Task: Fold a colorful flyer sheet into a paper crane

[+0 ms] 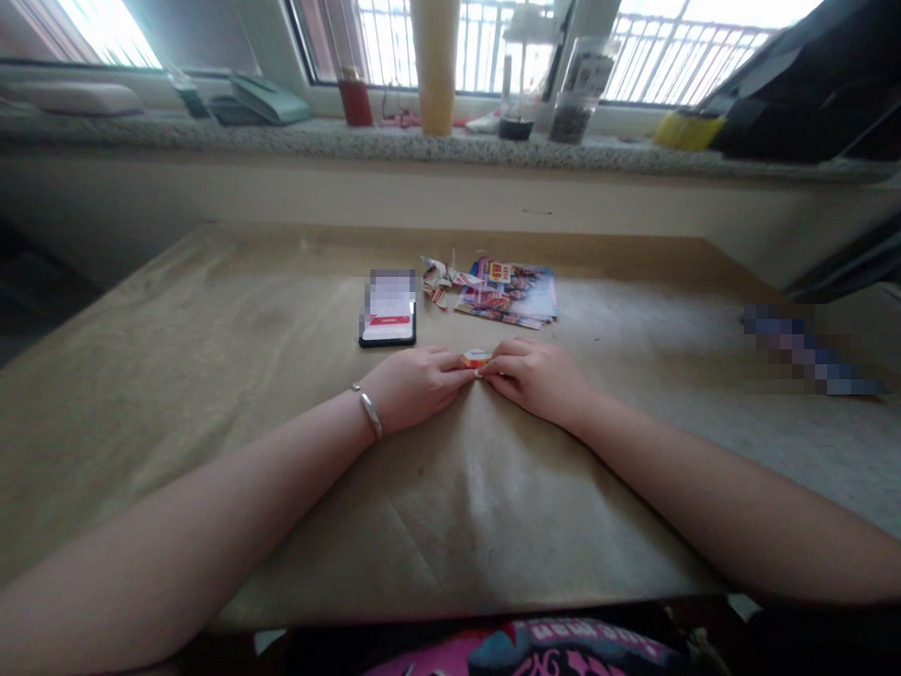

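My left hand (422, 383) and my right hand (531, 377) meet low over the table in front of me. Between their fingertips is a small piece of folded paper (477, 359), orange and white with some print. Fingers of both hands are closed on its two ends, and they hide part of it. A silver bracelet (369, 413) circles my left wrist. Just beyond my left hand lies a phone (389, 331) with its screen lit. Folded strips of printed paper (437, 280) lie behind the hands, beside a stack of colourful leaflets (517, 296).
A tan cloth (296, 310) with creases covers the table. At the right edge lies a blurred bluish object (809, 352). Behind the table, a granite windowsill (394, 143) bears a red jar (356, 97), a tall yellow cylinder (435, 70), clear containers and a black bag (795, 89).
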A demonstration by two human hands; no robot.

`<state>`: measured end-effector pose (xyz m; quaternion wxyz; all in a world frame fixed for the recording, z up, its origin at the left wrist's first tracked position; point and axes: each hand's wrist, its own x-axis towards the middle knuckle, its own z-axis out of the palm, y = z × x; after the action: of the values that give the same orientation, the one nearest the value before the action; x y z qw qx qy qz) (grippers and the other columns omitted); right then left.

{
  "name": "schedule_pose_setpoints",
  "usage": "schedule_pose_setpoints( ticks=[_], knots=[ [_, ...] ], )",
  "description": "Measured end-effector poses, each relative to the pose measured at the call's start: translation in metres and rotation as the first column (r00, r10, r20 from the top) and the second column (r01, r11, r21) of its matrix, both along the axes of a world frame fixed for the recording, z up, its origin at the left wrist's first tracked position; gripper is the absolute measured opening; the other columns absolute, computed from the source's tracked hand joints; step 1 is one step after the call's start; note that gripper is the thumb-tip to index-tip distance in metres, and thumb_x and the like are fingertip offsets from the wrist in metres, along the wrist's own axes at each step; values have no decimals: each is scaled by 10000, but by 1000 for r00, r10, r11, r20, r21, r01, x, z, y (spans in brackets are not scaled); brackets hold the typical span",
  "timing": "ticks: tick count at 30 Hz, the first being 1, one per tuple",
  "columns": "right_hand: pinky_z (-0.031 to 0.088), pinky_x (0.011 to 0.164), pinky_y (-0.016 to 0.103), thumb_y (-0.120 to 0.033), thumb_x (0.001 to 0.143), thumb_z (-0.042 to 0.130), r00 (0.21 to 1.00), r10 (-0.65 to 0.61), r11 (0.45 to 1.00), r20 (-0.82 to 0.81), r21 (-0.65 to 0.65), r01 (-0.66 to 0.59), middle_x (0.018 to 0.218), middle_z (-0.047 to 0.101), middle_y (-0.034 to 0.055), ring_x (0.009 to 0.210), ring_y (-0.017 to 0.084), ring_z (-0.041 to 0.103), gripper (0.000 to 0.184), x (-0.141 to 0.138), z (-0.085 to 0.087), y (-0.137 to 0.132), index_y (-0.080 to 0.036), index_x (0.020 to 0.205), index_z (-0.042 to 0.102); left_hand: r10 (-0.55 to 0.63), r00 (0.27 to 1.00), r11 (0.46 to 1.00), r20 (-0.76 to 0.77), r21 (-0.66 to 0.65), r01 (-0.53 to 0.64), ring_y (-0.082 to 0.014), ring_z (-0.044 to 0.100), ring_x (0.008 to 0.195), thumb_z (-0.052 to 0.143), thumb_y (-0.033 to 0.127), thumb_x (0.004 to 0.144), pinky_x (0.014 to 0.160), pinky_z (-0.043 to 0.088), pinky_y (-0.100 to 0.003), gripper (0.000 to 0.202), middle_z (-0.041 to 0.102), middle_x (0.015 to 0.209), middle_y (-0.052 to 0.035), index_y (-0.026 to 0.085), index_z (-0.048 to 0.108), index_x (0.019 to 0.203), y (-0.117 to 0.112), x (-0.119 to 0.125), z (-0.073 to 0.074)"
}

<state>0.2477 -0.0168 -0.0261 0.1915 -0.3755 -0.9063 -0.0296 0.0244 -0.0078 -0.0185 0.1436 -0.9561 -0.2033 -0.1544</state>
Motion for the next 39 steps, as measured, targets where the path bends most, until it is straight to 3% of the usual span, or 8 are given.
schedule_pose_setpoints(
  ticks=[16, 22, 39],
  knots=[
    [401, 666, 277, -278, 902, 496, 999, -27, 1000, 39, -8, 28, 862, 673, 48, 777, 163, 590, 230, -3, 4, -3, -199, 861, 708, 108, 994, 994, 10, -31, -108, -134, 597, 760, 563, 203, 889, 653, 492, -233, 167, 659, 878, -25, 212, 685, 1004, 0, 4, -2],
    [384, 665, 273, -242, 910, 481, 997, -18, 999, 75, 42, 15, 936, 682, 26, 808, 160, 580, 225, -1, 1, -6, -253, 981, 693, 120, 993, 991, 15, -63, -119, -134, 603, 777, 544, 189, 896, 676, 499, -235, 186, 662, 900, -26, 220, 687, 1010, 0, 5, -2],
    [352, 617, 266, -229, 859, 501, 987, -12, 1000, 162, 13, 10, 876, 675, 32, 746, 152, 579, 215, 3, 14, -4, -230, 875, 715, 130, 990, 989, -58, -61, -134, -136, 562, 799, 529, 197, 912, 701, 457, -236, 201, 626, 904, -29, 225, 679, 1042, -2, 4, 1]
  ],
)
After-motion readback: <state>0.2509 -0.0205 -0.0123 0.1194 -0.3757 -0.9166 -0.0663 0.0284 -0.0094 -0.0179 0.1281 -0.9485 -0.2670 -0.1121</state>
